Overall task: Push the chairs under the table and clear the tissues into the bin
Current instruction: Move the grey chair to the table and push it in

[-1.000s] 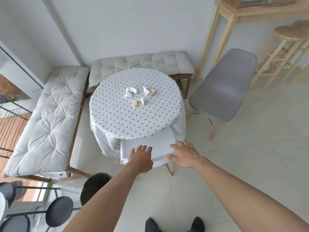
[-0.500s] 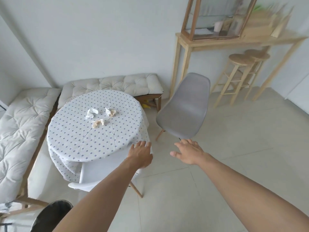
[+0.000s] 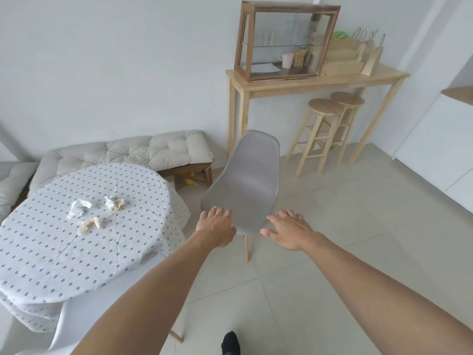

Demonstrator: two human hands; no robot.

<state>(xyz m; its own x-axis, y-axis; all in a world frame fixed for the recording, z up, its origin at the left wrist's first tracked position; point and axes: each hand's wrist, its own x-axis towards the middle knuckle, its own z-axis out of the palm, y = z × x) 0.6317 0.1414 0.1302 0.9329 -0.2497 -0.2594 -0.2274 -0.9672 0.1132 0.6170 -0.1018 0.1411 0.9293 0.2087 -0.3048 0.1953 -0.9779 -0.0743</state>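
Note:
A grey shell chair (image 3: 245, 180) stands on the floor to the right of the round table (image 3: 51, 252), which wears a dotted white cloth. Three crumpled tissues lie on the cloth: a white one (image 3: 78, 208), a white and tan one (image 3: 114, 203) and a tan one (image 3: 90, 224). My left hand (image 3: 217, 226) is over the chair's near left edge, fingers apart. My right hand (image 3: 289, 229) hovers just right of the chair, open and empty. A white chair (image 3: 102, 311) sits tucked under the table's near side. No bin is in view.
A cushioned bench (image 3: 143, 152) runs along the wall behind the table. At the right stands a tall wooden console (image 3: 314, 83) with a glass case and paper bags, two wooden stools (image 3: 325, 108) under it. My shoe (image 3: 230, 344) is at the bottom edge.
My view has swung right from the white chair to the grey one. Both hands left the white chair's back and reached out to the grey chair. The bin dropped out of view.

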